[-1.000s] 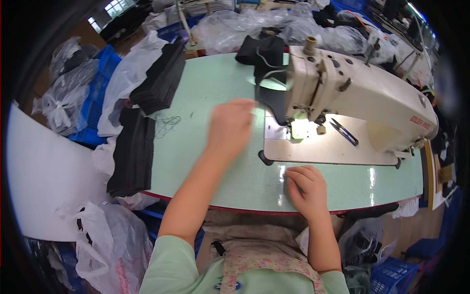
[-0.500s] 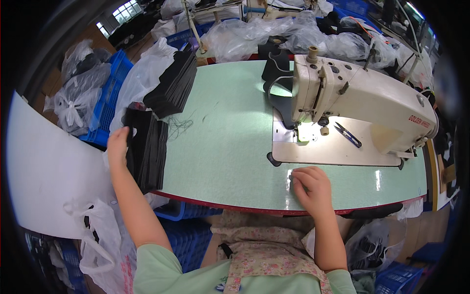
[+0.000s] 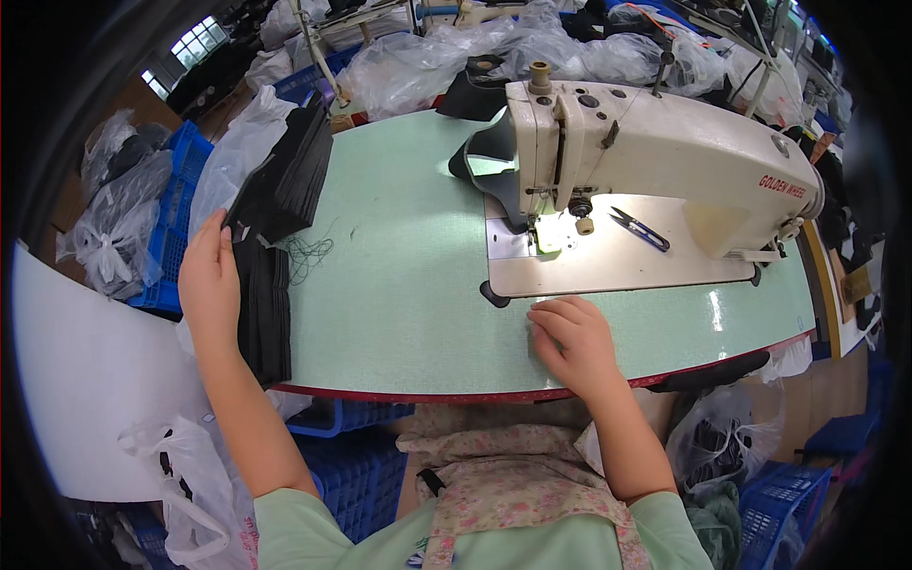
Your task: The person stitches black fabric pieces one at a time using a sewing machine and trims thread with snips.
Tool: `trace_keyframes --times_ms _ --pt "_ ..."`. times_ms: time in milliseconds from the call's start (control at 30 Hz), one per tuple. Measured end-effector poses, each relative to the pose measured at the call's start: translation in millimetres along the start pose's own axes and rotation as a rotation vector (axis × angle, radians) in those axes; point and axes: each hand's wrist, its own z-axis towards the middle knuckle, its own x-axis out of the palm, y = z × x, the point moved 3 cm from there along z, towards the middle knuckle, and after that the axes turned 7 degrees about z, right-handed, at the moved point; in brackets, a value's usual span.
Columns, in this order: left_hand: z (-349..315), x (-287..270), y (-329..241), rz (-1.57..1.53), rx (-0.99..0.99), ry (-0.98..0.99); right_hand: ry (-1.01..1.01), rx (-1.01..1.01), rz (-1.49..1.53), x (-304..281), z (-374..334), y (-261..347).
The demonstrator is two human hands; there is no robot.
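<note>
Two stacks of black fabric pieces stand at the table's left edge, a far stack (image 3: 294,180) and a near stack (image 3: 264,313). My left hand (image 3: 211,285) is at the near corner of the far stack, its fingers closed on the edge of a black fabric piece (image 3: 255,201); some fingertips are hidden. On the table in front of the sewing machine (image 3: 655,157), my right hand (image 3: 577,344) rests with loosely bent fingers and the thumb apart, holding nothing visible. More black fabric (image 3: 494,152) lies behind the needle area.
Thread snips (image 3: 641,229) lie on the machine bed (image 3: 608,271). Loose dark threads (image 3: 309,256) lie beside the stacks on the green tabletop (image 3: 399,285). Clear plastic bags (image 3: 408,71) line the far edge, and a blue crate (image 3: 180,209) stands at left.
My left hand has moved from the near stack up to the far stack's corner and closed on a piece there. My right hand stays by the machine bed. The view has shifted slightly.
</note>
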Motion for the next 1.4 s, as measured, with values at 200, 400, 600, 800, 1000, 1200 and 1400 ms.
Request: trace_keyframes --times_ms 200,400,600,800,1000,1200,1400 --pt "-43.9 -2.1 -81.0 -0.081 0.370 0.003 -0.005 -0.007 0.011 8.3 3.1 6.8" --pt "-147.9 69.9 -161.7 -0.261 0.956 0.520 -0.066 -0.044 0.050 3.6 3.6 10.8" --pt "-121.0 119.7 -187.6 -0.389 0.847 0.590 0.074 -0.008 -0.109 16.0 -1.0 -3.9" --pt "-113.4 146.2 -204.8 -0.341 0.840 0.657 0.047 0.052 -0.212 18.2 2.8 -6.3" --pt "-108.8 157.5 -211.1 -0.411 0.804 0.639 -0.001 0.115 -0.245 16.9 6.6 -9.8" --pt "-104.1 158.9 -217.6 -0.418 0.808 0.618 -0.017 0.127 -0.284 18.0 6.2 -13.9" --pt "-116.1 149.6 -215.0 -0.413 0.617 0.549 -0.064 0.098 -0.185 6.9 1.2 -6.2"
